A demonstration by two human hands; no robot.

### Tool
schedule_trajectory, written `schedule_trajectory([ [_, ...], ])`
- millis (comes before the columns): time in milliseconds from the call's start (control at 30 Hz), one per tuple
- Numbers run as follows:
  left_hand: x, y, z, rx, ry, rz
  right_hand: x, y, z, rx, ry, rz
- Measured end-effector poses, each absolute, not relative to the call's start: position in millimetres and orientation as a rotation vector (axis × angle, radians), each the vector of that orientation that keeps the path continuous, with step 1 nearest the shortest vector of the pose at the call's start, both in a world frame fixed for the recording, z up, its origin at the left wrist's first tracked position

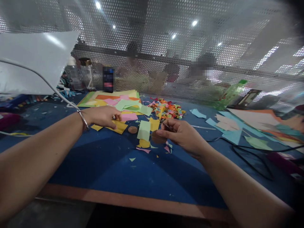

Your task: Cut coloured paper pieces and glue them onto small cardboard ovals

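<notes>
My left hand [106, 117], a silver bangle at its wrist, reaches over a yellow paper piece [120, 127] with thumb and fingers apart. Its thumb is close to or touching that paper. My right hand [179, 133] is closed around dark metal scissors [166, 125], mostly hidden by the fingers. A round brown disc [158, 137] shows under the right thumb; whether it is pinched there I cannot tell. Another brown disc [132, 129] lies between the hands. Beside it are a pale green paper strip [143, 129] and a round yellow piece [144, 143].
Coloured sheets [109, 96] and a heap of small paper scraps [169, 109] lie farther back. A phone [108, 79] stands upright near bottles. More paper [254, 118], a green bottle [234, 93] and a black cable [249, 148] are at the right. Behind is a perforated metal screen [152, 38].
</notes>
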State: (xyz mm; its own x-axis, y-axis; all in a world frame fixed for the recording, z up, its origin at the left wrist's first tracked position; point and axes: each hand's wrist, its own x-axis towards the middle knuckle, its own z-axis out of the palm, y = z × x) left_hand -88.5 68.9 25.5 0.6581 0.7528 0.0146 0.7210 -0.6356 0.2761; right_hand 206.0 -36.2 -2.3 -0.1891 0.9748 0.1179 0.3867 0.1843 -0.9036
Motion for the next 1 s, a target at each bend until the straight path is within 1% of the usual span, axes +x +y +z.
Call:
schedule_trajectory([
  [100, -85.7, 66.7, 25.7, 2.616, 1.182, 0.000, 205.5, -36.4, -2.5, -1.308, -1.712, 0.984],
  [133, -84.9, 66.5, 26.3, 2.609, 1.208, -0.010, 205.2, -36.5, -2.1, -1.306, -1.709, 0.991],
  [267, -83.0, 66.2, 30.1, 2.639, 1.268, 0.005, 203.7, -37.3, 0.4, -1.305, -1.680, 1.006],
  [467, -80.0, 61.4, 37.7, 2.651, 1.281, 0.173, 204.8, -37.0, 0.3, -1.323, -1.661, 0.983],
  [633, -80.8, 62.0, 34.2, 2.636, 1.198, 0.061, 205.0, -36.0, -1.2, -1.337, -1.676, 1.010],
  [700, -79.7, 65.8, 28.7, 2.623, 1.248, 0.168, 204.6, -35.5, -1.7, -1.328, -1.683, 1.028],
  [800, -78.6, 76.7, 18.2, 2.630, 1.461, 0.400, 204.3, -34.8, -2.2, -1.331, -1.685, 1.036],
  [867, -80.1, 85.8, 11.9, 2.627, 1.601, 0.489, 204.4, -34.4, -2.4, -1.349, -1.692, 1.019],
  [1000, -84.2, 96.6, 4.0, 2.603, 1.663, 0.565, 204.5, -33.7, -3.0, -1.356, -1.724, 0.993],
])
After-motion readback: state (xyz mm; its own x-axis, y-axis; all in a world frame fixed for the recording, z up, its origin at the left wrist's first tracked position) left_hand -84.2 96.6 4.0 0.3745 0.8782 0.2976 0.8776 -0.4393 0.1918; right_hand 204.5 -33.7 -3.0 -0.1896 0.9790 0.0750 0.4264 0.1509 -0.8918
